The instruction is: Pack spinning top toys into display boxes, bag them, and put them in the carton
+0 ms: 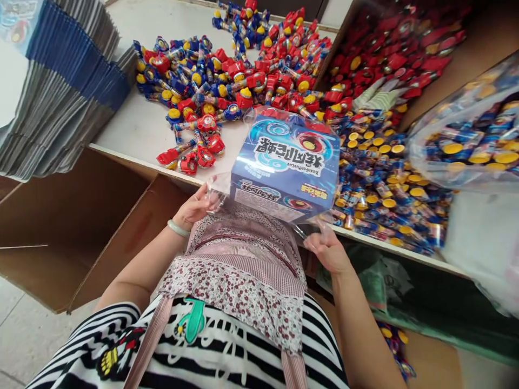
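Note:
A blue printed box (286,162) rests at the table's front edge, inside a clear plastic bag (221,186) that spreads out on both sides of it. My left hand (197,208) pinches the bag at its left corner. On the other side, my right hand (327,249) is closed on the bag's right corner. The bag's mouth is toward me, below the box's near face. Red and blue toys with yellow caps (203,124) lie on the white table just left of the box. To its right is a heap of small yellow-capped tubes (389,189).
A tall stack of folded blue and grey cartons (73,81) stands at the left. Below it is an open cardboard box (60,232). A clear bag of tubes (470,140) lies at the right. Striped gloves (379,97) rest by the red toys (393,48).

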Motion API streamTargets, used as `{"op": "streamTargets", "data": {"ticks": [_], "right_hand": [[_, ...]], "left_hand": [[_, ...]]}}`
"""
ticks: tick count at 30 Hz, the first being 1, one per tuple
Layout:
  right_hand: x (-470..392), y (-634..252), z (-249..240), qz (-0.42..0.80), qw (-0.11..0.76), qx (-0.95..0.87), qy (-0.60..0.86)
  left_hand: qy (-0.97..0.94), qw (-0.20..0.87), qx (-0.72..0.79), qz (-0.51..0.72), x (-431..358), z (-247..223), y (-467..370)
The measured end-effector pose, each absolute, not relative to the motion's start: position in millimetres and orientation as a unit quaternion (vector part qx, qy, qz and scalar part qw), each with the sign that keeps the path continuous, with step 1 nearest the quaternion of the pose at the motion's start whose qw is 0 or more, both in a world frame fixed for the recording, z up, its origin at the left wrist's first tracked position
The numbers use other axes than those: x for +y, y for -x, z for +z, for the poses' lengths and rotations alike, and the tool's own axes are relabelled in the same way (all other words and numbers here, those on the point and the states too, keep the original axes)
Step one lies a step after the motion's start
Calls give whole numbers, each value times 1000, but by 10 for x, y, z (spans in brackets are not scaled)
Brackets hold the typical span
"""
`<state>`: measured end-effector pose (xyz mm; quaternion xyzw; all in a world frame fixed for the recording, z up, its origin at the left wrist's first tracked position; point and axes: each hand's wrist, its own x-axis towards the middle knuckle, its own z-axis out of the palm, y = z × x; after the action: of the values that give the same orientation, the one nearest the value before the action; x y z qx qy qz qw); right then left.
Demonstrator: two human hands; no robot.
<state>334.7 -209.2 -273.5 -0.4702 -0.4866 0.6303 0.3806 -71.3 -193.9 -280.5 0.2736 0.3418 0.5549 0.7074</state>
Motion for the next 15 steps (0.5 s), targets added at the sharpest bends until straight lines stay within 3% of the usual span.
{"op": "streamTargets", "data": {"ticks": [7,12,15], "right_hand": [[-1906,-3467,-2664,469,324,-564,597],[-1713,-3468,-2568,312,242,-646,654],[-1529,-3474,-2498,245,242,-707,618]], "left_hand": [[-432,569,540,446,-1524,-2763,1082],[-486,543,537,425,-1212,-2554,1045],[-498,567,502,424,-942,-2542,836]]}}
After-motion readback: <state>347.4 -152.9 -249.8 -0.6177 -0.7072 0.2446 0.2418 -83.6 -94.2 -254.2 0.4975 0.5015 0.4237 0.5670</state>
